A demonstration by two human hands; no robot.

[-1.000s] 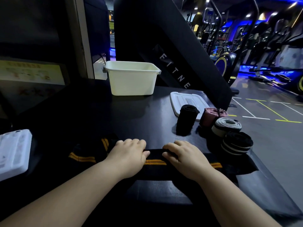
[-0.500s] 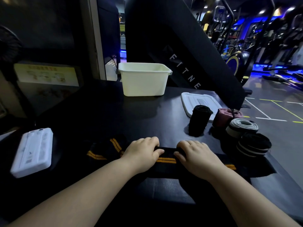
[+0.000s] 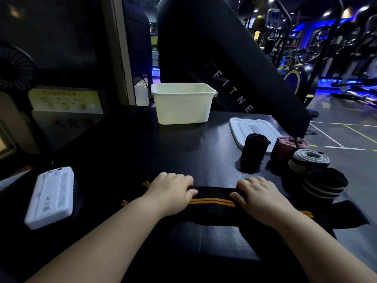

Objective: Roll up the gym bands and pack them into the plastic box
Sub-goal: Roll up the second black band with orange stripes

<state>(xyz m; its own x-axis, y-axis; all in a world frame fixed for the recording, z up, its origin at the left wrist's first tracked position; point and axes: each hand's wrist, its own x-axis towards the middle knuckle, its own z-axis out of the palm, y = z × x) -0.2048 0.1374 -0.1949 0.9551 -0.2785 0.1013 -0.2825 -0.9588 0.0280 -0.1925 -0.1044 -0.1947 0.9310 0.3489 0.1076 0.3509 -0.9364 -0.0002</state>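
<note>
rolling step: left hand and right hand on the striped band.
fingers of both curl over its far fold; the band lies flat across the near edge of the table. we judge it best to press evenly with both, roll tight, stripes square. four rolled bands sit to our right; the plastic box stands open, well beyond.

Black band at the near edge, twin orange stripes running along it. Up at the far edge the plastic box is plain creamy white, and the lid is white too. Along the right edge: an all-black roll, a dusty-pink roll, a grey-and-cream roll, and a black roll with pale stripes. There's a white gadget by the left edge. The desk is matte black.
</note>
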